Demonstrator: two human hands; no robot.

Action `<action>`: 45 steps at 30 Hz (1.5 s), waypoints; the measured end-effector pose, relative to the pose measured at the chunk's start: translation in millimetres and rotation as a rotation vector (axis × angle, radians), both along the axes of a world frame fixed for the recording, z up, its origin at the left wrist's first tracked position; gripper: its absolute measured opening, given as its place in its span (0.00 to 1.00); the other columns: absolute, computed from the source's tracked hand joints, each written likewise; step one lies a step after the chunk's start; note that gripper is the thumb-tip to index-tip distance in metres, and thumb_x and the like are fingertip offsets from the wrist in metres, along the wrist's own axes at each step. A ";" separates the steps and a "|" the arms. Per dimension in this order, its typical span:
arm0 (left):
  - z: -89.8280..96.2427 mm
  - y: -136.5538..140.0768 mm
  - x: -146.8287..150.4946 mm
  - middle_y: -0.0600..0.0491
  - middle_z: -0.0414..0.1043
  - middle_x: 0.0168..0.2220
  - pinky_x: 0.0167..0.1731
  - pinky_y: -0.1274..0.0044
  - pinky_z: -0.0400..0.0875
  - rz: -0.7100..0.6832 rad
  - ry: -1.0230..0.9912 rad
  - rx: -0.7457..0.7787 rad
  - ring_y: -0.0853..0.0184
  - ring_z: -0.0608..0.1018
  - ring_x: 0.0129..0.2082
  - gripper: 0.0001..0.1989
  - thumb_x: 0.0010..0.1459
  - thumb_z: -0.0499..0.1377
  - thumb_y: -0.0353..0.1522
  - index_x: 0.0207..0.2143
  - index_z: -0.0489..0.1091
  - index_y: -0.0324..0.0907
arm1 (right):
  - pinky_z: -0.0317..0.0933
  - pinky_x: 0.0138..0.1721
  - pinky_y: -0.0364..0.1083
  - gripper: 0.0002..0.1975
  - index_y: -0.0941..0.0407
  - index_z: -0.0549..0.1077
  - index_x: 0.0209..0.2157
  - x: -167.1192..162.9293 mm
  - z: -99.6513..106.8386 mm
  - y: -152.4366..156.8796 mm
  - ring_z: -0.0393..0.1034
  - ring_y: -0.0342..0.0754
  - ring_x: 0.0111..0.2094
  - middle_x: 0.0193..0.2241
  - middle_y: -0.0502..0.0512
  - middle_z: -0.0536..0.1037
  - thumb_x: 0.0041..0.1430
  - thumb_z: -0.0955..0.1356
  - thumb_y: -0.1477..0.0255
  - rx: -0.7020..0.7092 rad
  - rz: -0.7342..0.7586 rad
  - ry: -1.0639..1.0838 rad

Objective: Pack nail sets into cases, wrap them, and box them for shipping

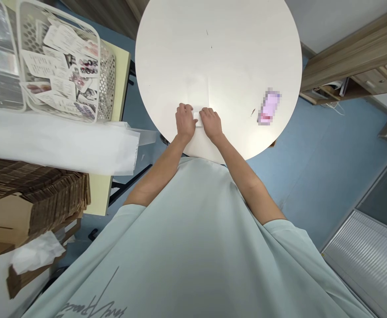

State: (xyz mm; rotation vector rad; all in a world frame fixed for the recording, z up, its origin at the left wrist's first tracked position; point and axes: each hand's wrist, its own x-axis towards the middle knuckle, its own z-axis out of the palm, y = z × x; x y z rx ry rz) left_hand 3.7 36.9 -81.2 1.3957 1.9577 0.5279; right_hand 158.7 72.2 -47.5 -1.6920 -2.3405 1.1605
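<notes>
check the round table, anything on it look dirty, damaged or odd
Small dark marks stand out against the white tabletop, perhaps scuffs or debris; I can't tell which. The pinkish object is pixelated.

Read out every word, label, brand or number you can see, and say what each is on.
No text reads clearly.
Shirt: dark script, partly cut off, unreadable.
Cards in the white basket: print too small to read.
Pink item on the round table: pixelated, nothing legible.

White item (199, 116) partly under fingers (206, 111)
</notes>
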 end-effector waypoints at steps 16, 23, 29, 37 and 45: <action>17.7 -69.2 -7.9 0.39 0.73 0.74 0.78 0.52 0.62 -0.419 -0.124 -0.084 0.47 0.73 0.76 0.30 0.75 0.58 0.46 0.71 0.72 0.42 | 0.59 0.79 0.68 0.34 0.60 0.61 0.80 60.9 -1.6 -79.8 0.53 0.65 0.82 0.82 0.70 0.57 0.76 0.66 0.71 -0.006 0.318 -0.029; 31.2 -108.1 -14.0 0.39 0.67 0.78 0.78 0.56 0.64 -0.445 -0.168 -0.162 0.46 0.70 0.78 0.40 0.65 0.71 0.48 0.73 0.70 0.42 | 0.62 0.78 0.62 0.32 0.58 0.63 0.80 84.6 9.5 -109.4 0.58 0.60 0.81 0.82 0.65 0.58 0.82 0.63 0.60 -0.026 0.288 0.036; 26.6 -81.4 -13.7 0.44 0.82 0.64 0.68 0.62 0.74 -0.204 -0.167 -0.209 0.52 0.81 0.64 0.20 0.68 0.65 0.36 0.61 0.78 0.43 | 0.74 0.67 0.59 0.29 0.54 0.71 0.73 71.3 5.4 -86.0 0.76 0.61 0.68 0.73 0.63 0.76 0.85 0.59 0.53 -0.088 0.036 0.055; 16.9 -54.9 1.5 0.44 0.83 0.45 0.52 0.64 0.77 -0.020 -0.028 -0.312 0.53 0.82 0.47 0.09 0.69 0.67 0.39 0.39 0.75 0.44 | 0.77 0.52 0.55 0.22 0.54 0.80 0.51 54.2 -12.3 -49.2 0.79 0.57 0.46 0.50 0.63 0.83 0.81 0.65 0.51 -0.112 -0.140 0.046; 20.9 -48.7 8.3 0.38 0.78 0.57 0.62 0.55 0.75 0.059 -0.006 -0.255 0.44 0.80 0.61 0.25 0.70 0.67 0.41 0.65 0.71 0.44 | 0.76 0.59 0.62 0.21 0.55 0.72 0.66 36.7 -13.5 -40.7 0.78 0.61 0.56 0.59 0.66 0.80 0.78 0.69 0.64 -0.127 -0.336 -0.046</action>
